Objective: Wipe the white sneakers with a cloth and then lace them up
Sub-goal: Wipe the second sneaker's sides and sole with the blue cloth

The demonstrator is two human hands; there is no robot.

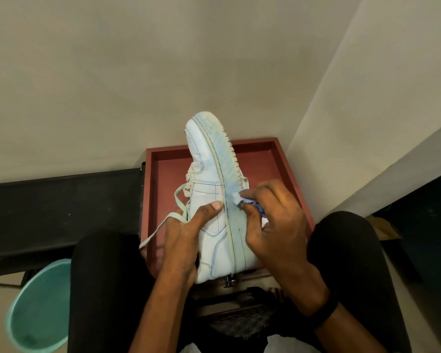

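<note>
Sneaker (209, 197) tilted between the hands, left hand (183, 240) gripping its upper, right hand (273, 225) pinching cloth (236, 200) against the sole

Two hands (186, 235) (273, 225), one cloth (236, 198), one tray (168, 179)

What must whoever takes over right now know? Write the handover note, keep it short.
Left hand: grip on the upper of the white sneaker, thumb on its side panel.
Right hand: pinches the blue cloth against the sole edge.
Position: the shoe is held on its side above the red tray, toe pointing away; the lace hangs loose to the left.
Done: wiping under way on this shoe.
Left: finish wiping, lace it up; no second shoe in view.
</note>
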